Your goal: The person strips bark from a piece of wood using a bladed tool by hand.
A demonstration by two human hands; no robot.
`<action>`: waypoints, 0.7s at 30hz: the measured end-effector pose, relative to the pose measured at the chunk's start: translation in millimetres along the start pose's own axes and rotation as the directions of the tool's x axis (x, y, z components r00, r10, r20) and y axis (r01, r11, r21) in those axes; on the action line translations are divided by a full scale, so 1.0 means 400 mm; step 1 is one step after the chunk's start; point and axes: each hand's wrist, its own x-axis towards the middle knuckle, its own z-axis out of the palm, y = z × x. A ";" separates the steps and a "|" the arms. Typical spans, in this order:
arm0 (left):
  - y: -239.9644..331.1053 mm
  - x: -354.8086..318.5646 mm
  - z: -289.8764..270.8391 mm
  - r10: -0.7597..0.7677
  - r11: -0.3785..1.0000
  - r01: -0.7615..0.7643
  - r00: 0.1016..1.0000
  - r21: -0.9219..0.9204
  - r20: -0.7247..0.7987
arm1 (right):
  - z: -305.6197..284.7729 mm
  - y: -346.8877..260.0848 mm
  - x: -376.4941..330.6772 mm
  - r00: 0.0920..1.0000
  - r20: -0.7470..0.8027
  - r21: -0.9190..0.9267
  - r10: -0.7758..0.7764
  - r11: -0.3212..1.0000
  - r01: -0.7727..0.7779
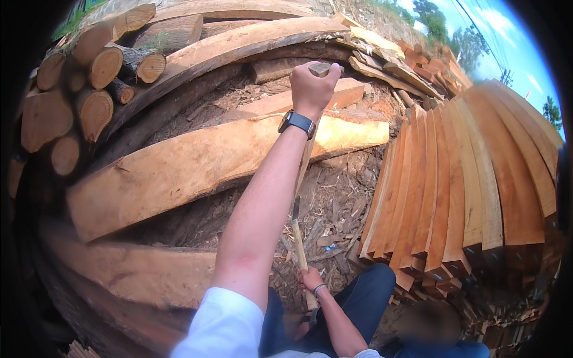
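My left hand (315, 90), with a dark-strapped watch at the wrist, is stretched far forward. It is closed round the upper end of a wooden stick (305, 162), whose cut tip shows above the fist. Part of the stick is hidden behind my forearm. Lower and nearer, my right hand (311, 278), with a bracelet at the wrist, is wrapped round the pale wooden handle of a long-handled knife (299, 244). A short dark blade stands at the handle's far end, close to the stick's lower part; whether they touch, I cannot tell.
A thick sawn slab (197, 161) lies across the middle, with another slab (143, 271) nearer. Round logs (95, 113) are piled at the left. Stacked reddish planks (453, 179) rise at the right. Bark and chips (334, 197) cover the ground. A person (465, 349) shows at the lower right.
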 end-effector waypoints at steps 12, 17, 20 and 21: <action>0.015 -0.008 0.044 -0.045 0.998 0.045 0.999 -0.038 -0.008 | -0.087 -0.120 0.015 0.716 -0.405 -0.344 -0.568 0.821 0.456; 0.007 -0.009 0.037 -0.017 0.999 0.018 1.000 -0.035 0.015 | 0.016 0.104 0.050 0.954 -0.262 -0.550 -0.144 0.835 -0.025; 0.005 -0.016 0.019 -0.036 0.998 0.037 0.999 -0.049 0.016 | -0.013 0.023 0.029 0.993 -0.100 -0.395 -0.059 0.919 0.014; 0.006 -0.008 0.010 -0.033 0.999 0.034 0.999 -0.036 0.021 | -0.029 0.015 0.024 0.998 -0.057 -0.216 -0.015 0.976 0.003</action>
